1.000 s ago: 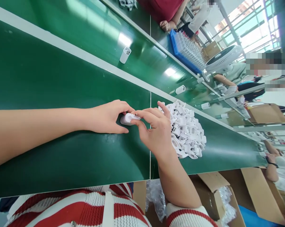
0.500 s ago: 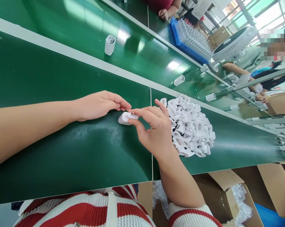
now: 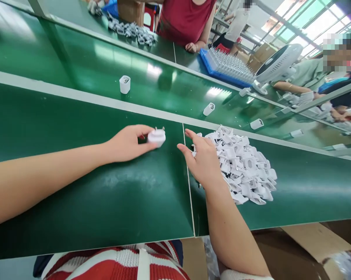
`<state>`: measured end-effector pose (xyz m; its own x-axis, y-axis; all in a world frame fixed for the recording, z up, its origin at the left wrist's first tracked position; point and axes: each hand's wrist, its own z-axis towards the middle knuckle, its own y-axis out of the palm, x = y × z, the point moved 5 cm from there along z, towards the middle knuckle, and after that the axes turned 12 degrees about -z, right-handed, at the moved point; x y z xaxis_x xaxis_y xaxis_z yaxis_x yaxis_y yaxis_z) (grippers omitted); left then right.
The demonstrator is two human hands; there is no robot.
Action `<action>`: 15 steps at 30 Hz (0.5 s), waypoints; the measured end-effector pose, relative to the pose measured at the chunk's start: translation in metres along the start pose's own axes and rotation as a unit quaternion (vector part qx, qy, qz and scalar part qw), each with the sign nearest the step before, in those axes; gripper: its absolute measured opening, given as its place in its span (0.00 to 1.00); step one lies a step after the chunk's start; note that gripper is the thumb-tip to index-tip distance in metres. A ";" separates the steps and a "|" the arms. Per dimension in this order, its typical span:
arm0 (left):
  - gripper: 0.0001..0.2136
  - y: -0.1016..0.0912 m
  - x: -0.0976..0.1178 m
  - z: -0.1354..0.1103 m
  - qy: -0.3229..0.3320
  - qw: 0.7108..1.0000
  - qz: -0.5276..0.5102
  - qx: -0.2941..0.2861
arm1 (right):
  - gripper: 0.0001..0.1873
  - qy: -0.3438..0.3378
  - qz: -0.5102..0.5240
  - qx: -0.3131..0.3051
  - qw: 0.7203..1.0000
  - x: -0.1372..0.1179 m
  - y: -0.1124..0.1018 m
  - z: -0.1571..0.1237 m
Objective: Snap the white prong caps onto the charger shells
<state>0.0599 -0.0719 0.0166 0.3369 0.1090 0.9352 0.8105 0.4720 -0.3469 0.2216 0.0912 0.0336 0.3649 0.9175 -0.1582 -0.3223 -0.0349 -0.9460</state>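
Smooth green worktop point(image 3: 76, 210) spans the station; a pale rail point(image 3: 84, 99) divides it from a glossier green strip point(image 3: 90, 74). At left on the strip stands an open-topped white housing point(image 3: 124, 84) with rounded corners. Nearer the wearer, the left hand point(image 3: 128, 144) grips a white plug adapter point(image 3: 157, 139) between thumb and fingers, on or just above the worktop — motion blur hides which. Two slim metal pins point(image 3: 163, 128) project from the side toward the rail. The adapter's rounded plastic body should be light and stiff, yet slick enough to turn under loose pressure. Hold it by its broad sides; keep fingers off the pins, probably the parts most easily bent. Next, the right hand point(image 3: 203, 159) is apart from the adapter, thumb and index finger spread, nothing visible between them. At far right lies a heap of white moulded plastic parts point(image 3: 248, 167) — thin-edged, angular, some with oval recesses; contact between hand and heap cannot be confirmed.
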 end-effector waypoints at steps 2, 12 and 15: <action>0.22 -0.029 -0.001 0.025 -0.002 0.995 0.036 0.090 | 0.26 0.044 -0.122 -0.032 0.991 0.017 0.008 0.004; 0.32 -0.171 -0.028 0.006 -0.082 0.915 0.233 0.318 | 0.19 0.074 -0.177 -0.082 0.978 0.031 0.016 0.010; 0.35 -0.191 -0.018 -0.030 -0.117 0.922 0.231 0.287 | 0.17 0.087 -0.183 -0.069 0.977 0.035 0.017 0.012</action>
<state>-0.0866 -0.1898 0.0637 0.4150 0.5690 0.7099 0.1966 0.7058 -0.6806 0.2186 0.1278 0.0151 0.5796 0.7984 0.1631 -0.0256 0.2179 -0.9756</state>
